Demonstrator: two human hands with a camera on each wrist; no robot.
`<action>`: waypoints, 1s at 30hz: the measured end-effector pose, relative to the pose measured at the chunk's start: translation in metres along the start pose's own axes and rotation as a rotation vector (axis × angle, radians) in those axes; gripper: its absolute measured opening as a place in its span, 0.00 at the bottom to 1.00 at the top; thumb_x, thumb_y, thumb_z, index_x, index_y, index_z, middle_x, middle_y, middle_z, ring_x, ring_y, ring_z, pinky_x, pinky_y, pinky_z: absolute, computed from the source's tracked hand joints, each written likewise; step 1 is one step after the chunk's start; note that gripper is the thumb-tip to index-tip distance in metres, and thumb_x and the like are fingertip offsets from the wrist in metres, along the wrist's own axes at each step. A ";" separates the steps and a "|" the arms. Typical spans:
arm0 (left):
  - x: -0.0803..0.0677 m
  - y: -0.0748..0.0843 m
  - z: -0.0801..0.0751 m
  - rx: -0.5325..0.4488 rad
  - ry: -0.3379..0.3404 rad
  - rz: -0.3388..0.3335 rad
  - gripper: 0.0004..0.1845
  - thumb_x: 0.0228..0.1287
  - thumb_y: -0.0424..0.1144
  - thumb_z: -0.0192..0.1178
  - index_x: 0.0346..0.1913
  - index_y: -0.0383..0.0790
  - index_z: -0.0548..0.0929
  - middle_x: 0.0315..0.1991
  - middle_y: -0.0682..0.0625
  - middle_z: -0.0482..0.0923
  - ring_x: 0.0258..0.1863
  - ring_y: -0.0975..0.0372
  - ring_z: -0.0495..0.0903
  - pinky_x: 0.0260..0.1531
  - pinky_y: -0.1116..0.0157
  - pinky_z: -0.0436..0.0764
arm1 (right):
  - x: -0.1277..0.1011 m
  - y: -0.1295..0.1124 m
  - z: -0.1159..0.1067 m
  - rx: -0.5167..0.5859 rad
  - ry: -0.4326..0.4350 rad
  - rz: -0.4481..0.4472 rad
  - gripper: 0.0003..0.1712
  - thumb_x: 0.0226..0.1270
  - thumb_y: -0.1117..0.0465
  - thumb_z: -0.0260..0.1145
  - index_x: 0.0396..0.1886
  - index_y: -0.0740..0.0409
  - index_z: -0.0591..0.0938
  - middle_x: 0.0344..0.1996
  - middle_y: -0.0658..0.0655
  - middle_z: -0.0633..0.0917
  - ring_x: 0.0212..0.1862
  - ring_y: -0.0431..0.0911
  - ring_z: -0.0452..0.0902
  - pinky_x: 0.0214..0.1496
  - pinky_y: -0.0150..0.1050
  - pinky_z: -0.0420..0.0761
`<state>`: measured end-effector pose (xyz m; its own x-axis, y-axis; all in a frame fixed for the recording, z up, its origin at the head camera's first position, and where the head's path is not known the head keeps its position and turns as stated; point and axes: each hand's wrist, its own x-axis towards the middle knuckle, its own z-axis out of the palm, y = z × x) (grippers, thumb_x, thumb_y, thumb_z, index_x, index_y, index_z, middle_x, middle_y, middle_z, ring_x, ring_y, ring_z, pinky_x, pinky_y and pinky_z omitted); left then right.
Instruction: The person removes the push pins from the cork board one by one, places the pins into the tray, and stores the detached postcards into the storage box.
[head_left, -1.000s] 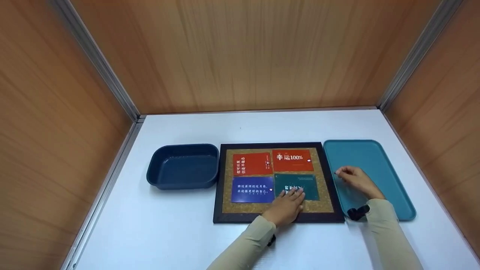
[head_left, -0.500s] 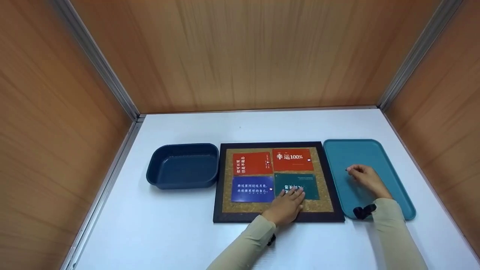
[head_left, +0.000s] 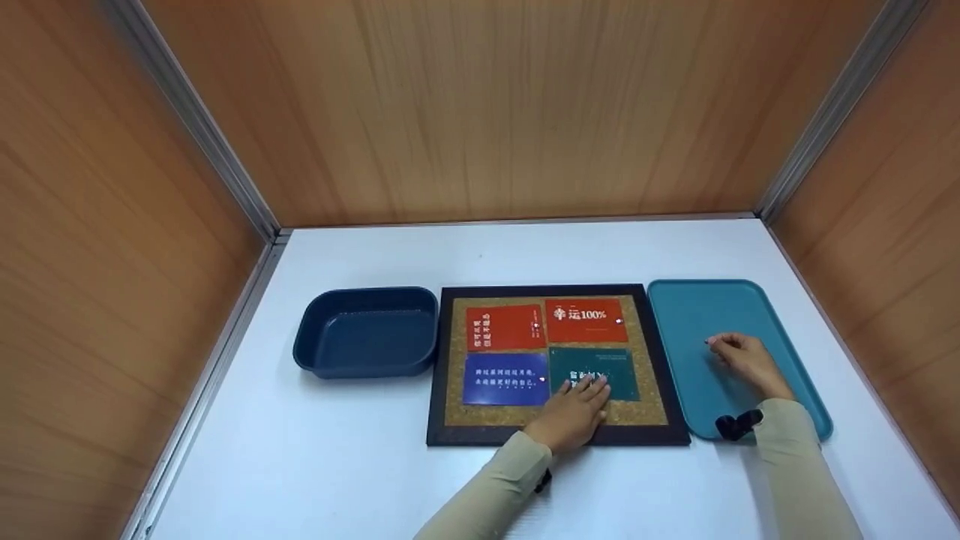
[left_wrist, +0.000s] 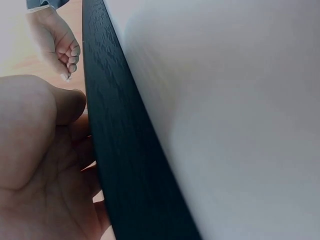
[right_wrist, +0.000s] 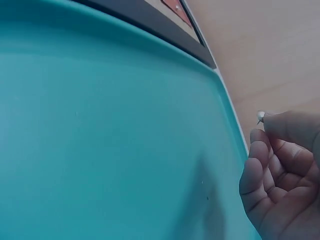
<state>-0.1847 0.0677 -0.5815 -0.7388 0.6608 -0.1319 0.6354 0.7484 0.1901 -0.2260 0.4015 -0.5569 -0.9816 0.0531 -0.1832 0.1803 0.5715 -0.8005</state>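
A black-framed cork board (head_left: 555, 289) carries two red cards (head_left: 502, 328), a blue card (head_left: 502, 379) and a green card (head_left: 615, 367). My left hand (head_left: 576, 409) lies flat on the board, its straight fingers pressing the green card's near left corner. In the left wrist view the black frame (left_wrist: 125, 150) runs beside the palm (left_wrist: 40, 175). My right hand (head_left: 741, 360) hovers over the teal tray (head_left: 697, 307), with its curled fingers pinching a small pin (right_wrist: 260, 116) at their tips. The tray (right_wrist: 100, 125) under it holds nothing I can see.
A dark blue bin (head_left: 367, 330) stands left of the board with nothing visible inside. Wooden walls close in the white table (head_left: 337, 465) on the left, back and right. The tray lies close to the right wall.
My right hand has moved rightward, away from the board, to over the tray's middle while still pinching the pin. The left hand has stayed on the green card.
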 end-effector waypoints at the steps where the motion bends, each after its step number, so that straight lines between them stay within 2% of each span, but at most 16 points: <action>1: 0.000 0.000 0.000 0.002 -0.001 0.002 0.26 0.79 0.49 0.34 0.75 0.52 0.57 0.76 0.58 0.52 0.76 0.63 0.51 0.74 0.58 0.56 | 0.000 0.001 -0.001 -0.005 0.001 -0.002 0.27 0.75 0.52 0.51 0.56 0.74 0.74 0.38 0.57 0.80 0.35 0.39 0.72 0.36 0.31 0.76; 8: 0.000 -0.001 -0.001 -0.010 -0.007 0.004 0.26 0.79 0.50 0.35 0.75 0.52 0.57 0.76 0.59 0.52 0.76 0.64 0.51 0.74 0.58 0.57 | 0.000 0.007 -0.007 -0.012 0.001 0.006 0.26 0.75 0.53 0.51 0.55 0.73 0.74 0.29 0.52 0.78 0.30 0.38 0.70 0.31 0.33 0.74; 16: 0.000 0.000 -0.001 -0.026 -0.014 0.004 0.26 0.79 0.49 0.34 0.75 0.52 0.56 0.76 0.58 0.52 0.76 0.63 0.50 0.74 0.57 0.56 | 0.001 0.013 -0.011 0.015 -0.004 0.050 0.26 0.76 0.51 0.51 0.52 0.74 0.74 0.29 0.51 0.77 0.30 0.39 0.70 0.31 0.34 0.74; 30: 0.000 0.000 0.000 0.001 -0.009 0.003 0.26 0.79 0.50 0.34 0.75 0.52 0.57 0.76 0.59 0.52 0.76 0.64 0.50 0.74 0.59 0.56 | 0.003 0.021 -0.015 -0.017 -0.005 0.079 0.26 0.76 0.50 0.50 0.50 0.73 0.75 0.31 0.51 0.77 0.32 0.39 0.72 0.34 0.33 0.76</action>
<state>-0.1847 0.0676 -0.5820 -0.7349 0.6635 -0.1401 0.6378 0.7465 0.1898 -0.2262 0.4257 -0.5660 -0.9640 0.0947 -0.2485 0.2564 0.5792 -0.7738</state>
